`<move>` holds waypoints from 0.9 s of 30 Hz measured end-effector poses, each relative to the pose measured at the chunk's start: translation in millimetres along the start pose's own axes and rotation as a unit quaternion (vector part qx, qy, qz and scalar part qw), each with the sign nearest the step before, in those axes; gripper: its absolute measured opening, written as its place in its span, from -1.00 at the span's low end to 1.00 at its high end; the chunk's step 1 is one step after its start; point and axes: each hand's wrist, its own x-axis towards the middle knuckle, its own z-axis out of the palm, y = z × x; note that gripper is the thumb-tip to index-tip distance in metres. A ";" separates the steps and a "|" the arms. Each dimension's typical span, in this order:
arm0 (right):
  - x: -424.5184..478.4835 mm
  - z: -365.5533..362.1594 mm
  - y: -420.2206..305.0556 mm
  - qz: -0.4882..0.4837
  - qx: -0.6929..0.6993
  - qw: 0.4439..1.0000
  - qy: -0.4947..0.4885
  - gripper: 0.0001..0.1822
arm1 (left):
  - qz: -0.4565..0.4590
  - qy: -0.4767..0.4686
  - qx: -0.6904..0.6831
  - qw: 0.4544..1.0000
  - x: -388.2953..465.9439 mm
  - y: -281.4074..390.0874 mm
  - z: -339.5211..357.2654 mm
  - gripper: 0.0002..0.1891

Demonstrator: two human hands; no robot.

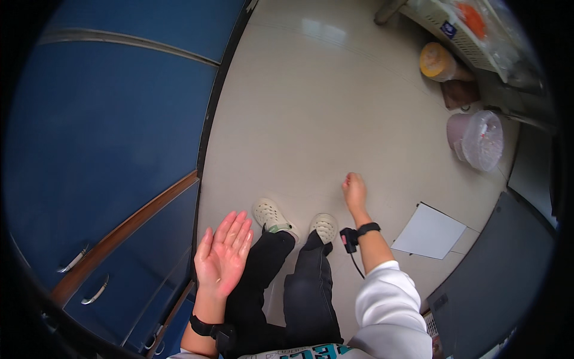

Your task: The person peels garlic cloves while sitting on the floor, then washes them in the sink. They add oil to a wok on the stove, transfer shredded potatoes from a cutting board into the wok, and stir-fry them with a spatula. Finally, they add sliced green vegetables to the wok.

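Observation:
My left hand [224, 256] is held palm up at the lower left, fingers extended, with a small pale spot near the base of the palm. Nothing is gripped in it. My right hand [354, 188] is curled over the floor to the right of my feet; whether anything lies inside it cannot be seen. Each forearm wears a black strap with a small black device [349, 240]. Below are my cream clogs [323, 226] and dark trousers [309, 282].
Blue cabinets [112, 121] with metal handles line the left. On the right are a pink bin with a plastic liner [484, 140], a yellow-topped container [436, 60], a plastic basket [466, 45], a white sheet [430, 231] on the floor and a grey panel [497, 269].

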 end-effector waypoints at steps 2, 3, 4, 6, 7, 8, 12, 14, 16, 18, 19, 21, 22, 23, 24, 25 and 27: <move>-0.5 -47.9 28.8 0.072 0.035 0.996 0.033 -0.88 | -0.013 -0.012 0.000 1.000 -5.6 -6.0 20.1 -0.47; -1.0 -77.7 38.5 0.094 0.040 0.993 0.056 -0.88 | -0.021 -0.015 -0.002 1.000 -13.4 -9.5 29.4 -0.47; 5.1 -110.1 46.6 0.117 0.044 0.988 0.086 -0.88 | -0.022 -0.021 -0.001 1.000 -17.9 -11.5 39.5 -0.47; 18.6 -185.3 60.5 0.147 0.043 0.975 0.160 -0.87 | -0.027 -0.032 -0.001 0.999 -32.3 -11.0 57.6 -0.47; 28.0 -227.1 66.5 0.155 0.039 0.966 0.202 -0.87 | -0.028 -0.038 0.002 0.999 -39.6 -9.6 68.1 -0.47; 41.8 -271.2 73.7 0.167 0.045 0.953 0.247 -0.88 | -0.027 -0.047 0.007 0.999 -45.6 -9.6 80.5 -0.47; 83.4 -413.5 119.5 0.195 0.051 0.921 0.334 -0.82 | -0.027 -0.072 0.036 0.996 -76.4 3.9 133.6 -0.47; 101.4 -463.5 136.1 0.228 0.045 0.910 0.343 -0.78 | -0.023 -0.089 0.056 0.994 -95.7 14.1 174.5 -0.47; 114.0 -500.1 145.8 0.261 -0.061 0.908 0.322 -0.75 | -0.010 -0.113 0.061 0.992 -117.6 24.9 216.0 -0.47; 116.4 -527.6 141.5 0.288 -0.053 0.896 0.332 -0.74 | 0.000 -0.140 0.057 0.989 -144.3 54.4 255.4 -0.47; 113.4 -538.0 140.6 0.293 0.003 0.890 0.349 -0.75 | 0.006 -0.156 0.046 0.987 -154.3 69.3 274.2 -0.47; 120.0 -557.7 129.0 0.270 0.079 0.891 0.356 -0.81 | 0.026 -0.171 0.013 0.985 -180.2 109.2 311.0 -0.47; 122.2 -568.3 120.7 0.245 0.095 0.901 0.345 -0.85 | 0.027 -0.187 -0.016 0.982 -187.7 129.2 331.1 -0.47; 132.7 -573.7 115.0 0.186 0.101 0.926 0.314 -0.89 | 0.031 -0.210 -0.026 0.977 -189.3 154.6 353.4 -0.48; 147.7 -572.1 70.2 0.216 0.243 0.911 0.253 -0.91 | 0.046 -0.228 -0.038 0.972 -194.2 170.3 374.0 -0.48; 172.6 -567.5 28.9 0.215 0.338 0.892 0.208 -0.90 | 0.061 -0.243 -0.051 0.967 -197.4 185.7 395.1 -0.48; 210.6 -563.8 -71.4 0.126 0.315 0.939 0.060 -0.88 | 0.106 -0.287 -0.062 0.950 -189.0 238.6 427.4 -0.49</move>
